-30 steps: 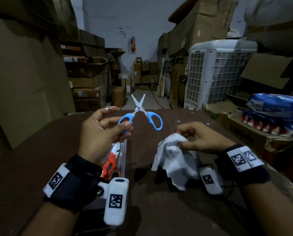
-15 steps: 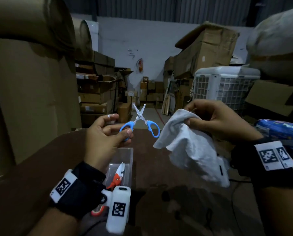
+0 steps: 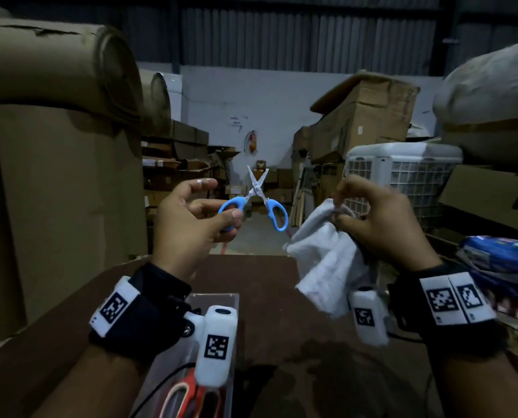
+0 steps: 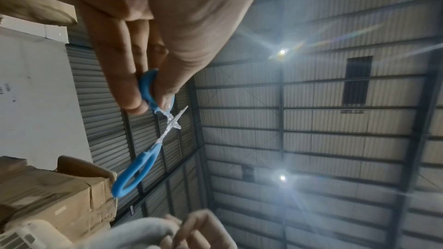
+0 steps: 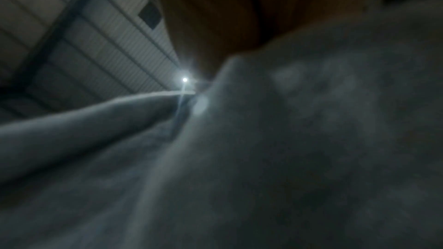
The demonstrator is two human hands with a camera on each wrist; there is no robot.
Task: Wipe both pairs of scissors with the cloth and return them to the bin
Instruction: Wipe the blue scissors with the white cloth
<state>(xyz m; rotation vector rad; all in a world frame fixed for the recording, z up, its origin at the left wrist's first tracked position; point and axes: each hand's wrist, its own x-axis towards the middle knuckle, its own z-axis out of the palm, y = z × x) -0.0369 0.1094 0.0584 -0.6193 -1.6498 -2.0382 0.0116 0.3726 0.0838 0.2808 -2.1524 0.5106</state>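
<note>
My left hand pinches one blue handle loop of the blue-handled scissors, held up in the air with the blades spread and pointing up. The left wrist view shows the blue scissors gripped between thumb and fingers. To the right, my right hand grips the bunched white cloth, which hangs down a short way from the free handle. The cloth fills the blurred right wrist view. Red-handled scissors lie in the clear plastic bin on the table, partly hidden by my left wrist camera.
The brown table runs below both hands. Large cardboard rolls and boxes stand on the left. A white cooler and blue packets sit on the right. An aisle between stacked boxes runs straight ahead.
Both hands rose from just above the table to chest height. The right hand lifted the cloth and regathered it beside the scissors. The view tilted upward.
</note>
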